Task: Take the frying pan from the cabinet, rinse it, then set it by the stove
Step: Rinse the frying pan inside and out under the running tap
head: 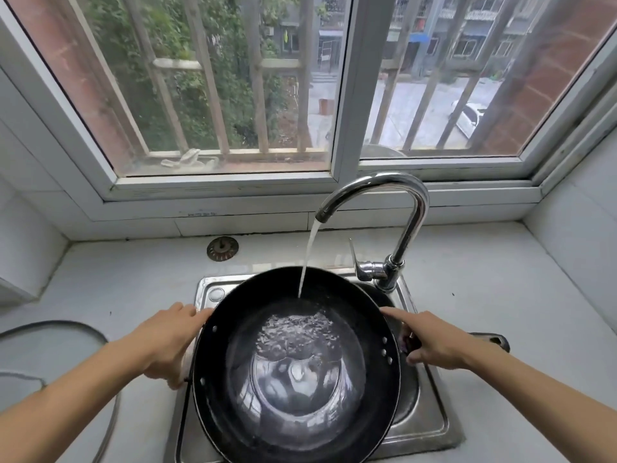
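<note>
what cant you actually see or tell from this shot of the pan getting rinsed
- Frying pan, head view: its near rim is cut off by the bottom edge.
- Pan handle: mostly hidden under the right hand, so the grip is unclear.
- Left hand: fingertips hidden behind the pan's rim.
- Sink: basin and drain covered by the pan.
- Stove and cabinet: outside the frame.

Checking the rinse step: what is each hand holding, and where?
Both hold the frying pan: left hand grips its left rim, right hand grips the handle at the right rim.

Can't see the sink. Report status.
Left hand and right hand grip round black metal frying pan. Chrome faucet running into it. Nothing blocking.
</note>
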`<state>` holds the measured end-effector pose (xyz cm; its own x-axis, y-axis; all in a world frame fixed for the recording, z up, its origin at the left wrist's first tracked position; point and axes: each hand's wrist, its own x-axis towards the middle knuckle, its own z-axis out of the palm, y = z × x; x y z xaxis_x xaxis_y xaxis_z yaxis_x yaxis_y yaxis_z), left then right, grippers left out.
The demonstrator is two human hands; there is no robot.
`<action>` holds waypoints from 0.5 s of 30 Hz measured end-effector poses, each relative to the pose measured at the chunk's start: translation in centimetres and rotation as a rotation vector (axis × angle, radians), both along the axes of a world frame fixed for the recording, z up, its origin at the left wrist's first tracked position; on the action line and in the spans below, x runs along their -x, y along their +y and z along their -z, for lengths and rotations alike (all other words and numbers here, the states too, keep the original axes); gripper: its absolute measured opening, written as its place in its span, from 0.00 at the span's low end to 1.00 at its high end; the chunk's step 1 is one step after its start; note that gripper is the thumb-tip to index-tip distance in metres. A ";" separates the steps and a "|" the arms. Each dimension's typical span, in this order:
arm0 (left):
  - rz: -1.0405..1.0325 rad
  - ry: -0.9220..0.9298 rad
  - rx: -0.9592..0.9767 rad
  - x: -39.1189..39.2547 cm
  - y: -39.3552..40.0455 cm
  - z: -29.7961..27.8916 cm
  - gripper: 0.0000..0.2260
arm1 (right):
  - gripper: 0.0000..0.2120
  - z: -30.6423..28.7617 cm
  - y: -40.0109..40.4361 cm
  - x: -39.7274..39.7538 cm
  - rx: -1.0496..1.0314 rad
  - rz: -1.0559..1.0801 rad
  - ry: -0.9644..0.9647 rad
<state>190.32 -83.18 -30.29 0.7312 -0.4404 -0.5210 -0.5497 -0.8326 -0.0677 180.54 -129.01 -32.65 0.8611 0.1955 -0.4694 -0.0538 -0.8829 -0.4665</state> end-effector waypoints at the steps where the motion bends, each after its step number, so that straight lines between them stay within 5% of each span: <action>1: 0.003 -0.055 0.017 0.4 0.2 -0.2 0.55 | 0.49 -0.3 0.0 0.1 0.000 -0.006 -0.039; 6: -0.022 -0.351 0.218 1.0 1.4 -0.5 0.61 | 0.48 -2.2 0.7 0.1 0.015 0.009 -0.273; 9: -0.089 -0.376 0.332 0.3 1.6 0.2 0.61 | 0.47 -2.6 1.6 0.1 0.021 0.042 -0.394; 15: -0.203 -0.395 0.590 0.9 1.6 1.6 0.26 | 0.46 -1.2 2.6 0.8 0.118 0.078 -0.620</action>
<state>189.40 -81.55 -31.89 0.9121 -0.4023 0.0791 -0.4084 -0.8745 0.2617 179.73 -126.43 -31.44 0.9894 0.0984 0.1065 0.1286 -0.9347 -0.3315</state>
